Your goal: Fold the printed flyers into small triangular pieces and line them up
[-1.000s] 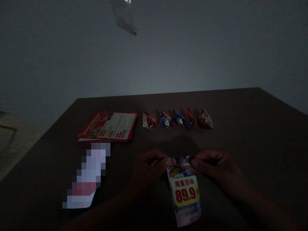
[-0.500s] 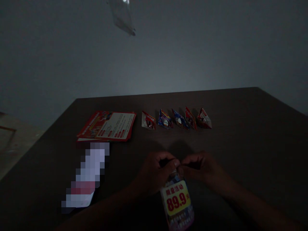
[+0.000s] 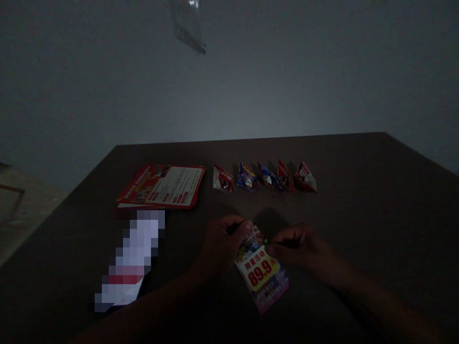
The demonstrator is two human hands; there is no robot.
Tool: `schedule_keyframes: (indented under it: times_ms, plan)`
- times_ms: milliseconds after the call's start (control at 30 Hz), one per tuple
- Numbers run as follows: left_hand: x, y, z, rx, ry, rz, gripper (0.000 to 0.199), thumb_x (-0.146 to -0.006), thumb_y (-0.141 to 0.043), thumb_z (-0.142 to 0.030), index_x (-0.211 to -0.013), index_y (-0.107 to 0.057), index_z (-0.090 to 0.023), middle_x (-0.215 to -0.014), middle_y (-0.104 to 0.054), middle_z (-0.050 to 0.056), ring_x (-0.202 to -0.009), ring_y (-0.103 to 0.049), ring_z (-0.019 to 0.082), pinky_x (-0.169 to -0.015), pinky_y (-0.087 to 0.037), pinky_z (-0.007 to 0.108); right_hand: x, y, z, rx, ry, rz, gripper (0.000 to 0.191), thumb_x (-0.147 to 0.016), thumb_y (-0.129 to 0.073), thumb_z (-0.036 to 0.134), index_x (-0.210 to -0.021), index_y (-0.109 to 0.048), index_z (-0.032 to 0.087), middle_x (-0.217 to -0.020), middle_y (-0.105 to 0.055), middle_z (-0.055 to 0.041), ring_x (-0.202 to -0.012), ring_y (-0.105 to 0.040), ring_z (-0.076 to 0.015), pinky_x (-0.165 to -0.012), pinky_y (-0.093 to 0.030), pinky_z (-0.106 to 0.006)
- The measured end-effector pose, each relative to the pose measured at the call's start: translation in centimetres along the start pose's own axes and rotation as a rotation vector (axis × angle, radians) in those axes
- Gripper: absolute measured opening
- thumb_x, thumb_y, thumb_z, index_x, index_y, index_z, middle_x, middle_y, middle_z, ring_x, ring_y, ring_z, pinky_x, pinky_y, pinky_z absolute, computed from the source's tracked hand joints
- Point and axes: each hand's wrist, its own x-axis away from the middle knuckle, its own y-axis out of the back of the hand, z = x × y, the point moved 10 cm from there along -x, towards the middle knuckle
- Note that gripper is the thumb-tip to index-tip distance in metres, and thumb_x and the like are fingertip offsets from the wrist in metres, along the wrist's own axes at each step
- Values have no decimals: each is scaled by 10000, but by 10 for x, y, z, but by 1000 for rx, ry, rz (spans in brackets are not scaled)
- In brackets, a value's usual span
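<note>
Between my hands is a printed paper flyer (image 3: 264, 274), narrow and seemingly folded, with a yellow panel reading 89.9. My left hand (image 3: 225, 246) pinches its upper left edge between thumb and fingers. On the other side, my right hand (image 3: 296, 248) is closed with its fingertips at the flyer's right edge. The paper tilts, its lower end pointing down and to the right. Beyond my hands stands a row of several small folded paper pieces, among them a red and white one (image 3: 223, 179) at the left end and another (image 3: 306, 177) at the right end.
A stack of red and white flyers (image 3: 161, 186) lies on the dark table (image 3: 351, 191) to the left. Nearer me is a pixelated phone-like slab (image 3: 132, 258). A clear plastic piece (image 3: 188, 26) hangs on the wall behind. The scene is dim.
My hands have moved apart at the flyer's top, uncovering its upper picture. The flyer has risen and turned, its lower end now fully in view.
</note>
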Motion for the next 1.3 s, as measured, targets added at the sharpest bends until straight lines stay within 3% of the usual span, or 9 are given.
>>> schedule_keyframes:
  times_ms: [200, 333, 600, 700, 800, 933, 1067, 1200, 1300]
  plan:
    - [-13, 38, 6, 121, 2, -205, 241, -725, -671, -384, -725, -642, -145, -628, -639, -15, -534, -577, 116, -517, -457, 212, 11, 22, -1, 83, -5, -29, 260, -722, -711, 388, -643, -714, 140, -596, -683, -28, -520, -565, -111, -530, -445, -220]
    - [-12, 51, 4, 129, -12, -279, 252, -700, -695, -387, -729, -643, -142, -618, -635, -17, -528, -578, 115, -513, -462, 210, 15, 43, 2, 114, 30, -140, 270, -733, -701, 403, -644, -701, 148, -594, -671, -21, -521, -564, -106, -533, -447, -216]
    - [-2, 25, 12, 135, 9, -197, 266, -687, -716, -395, -726, -662, -138, -653, -679, 4, -553, -612, 132, -528, -487, 219, 10, 28, 2, 79, 79, -180, 263, -724, -726, 367, -891, -687, 167, -815, -729, -37, -673, -645, -139, -610, -497, -244]
    - [0, 24, 13, 100, 20, -199, 282, -687, -713, -406, -732, -660, -133, -637, -662, 4, -545, -598, 133, -507, -474, 213, 9, 26, -2, 107, 60, -221, 235, -710, -740, 325, -873, -679, 166, -753, -738, -28, -683, -660, -148, -650, -504, -259]
    - [2, 24, 14, 87, 7, -186, 286, -725, -672, -418, -791, -669, -140, -672, -665, 9, -582, -604, 145, -515, -460, 210, 10, 32, -4, 68, 46, -263, 248, -681, -761, 337, -837, -676, 164, -686, -727, -18, -594, -643, -139, -594, -501, -259]
    - [5, 20, 16, 233, -54, -137, 318, -768, -615, -458, -789, -662, -144, -789, -692, 51, -725, -633, 182, -606, -482, 241, 13, 43, -7, -57, 51, -310, 276, -668, -780, 346, -836, -673, 155, -630, -699, -11, -541, -623, -126, -550, -490, -247]
    - [8, 10, 17, 413, -65, -72, 412, -802, -543, -526, -743, -636, -128, -804, -693, 97, -696, -635, 201, -566, -484, 278, 14, 46, -12, -231, 67, -317, 277, -652, -803, 303, -845, -676, 151, -614, -688, -3, -522, -611, -118, -534, -483, -238]
    - [15, 1, 15, 372, -65, -13, 277, -777, -620, -391, -860, -666, -131, -836, -704, 86, -690, -639, 195, -587, -486, 280, 12, 38, -13, -326, 73, -284, 261, -648, -808, 284, -836, -684, 151, -665, -706, -8, -526, -612, -109, -535, -492, -235]
    - [20, -1, 14, 222, -54, -26, 110, -688, -675, -244, -756, -678, -158, -739, -706, 35, -690, -649, 197, -635, -498, 283, 10, 26, -8, -274, 66, -218, 254, -670, -793, 293, -846, -678, 151, -691, -724, -18, -548, -624, -104, -552, -494, -225]
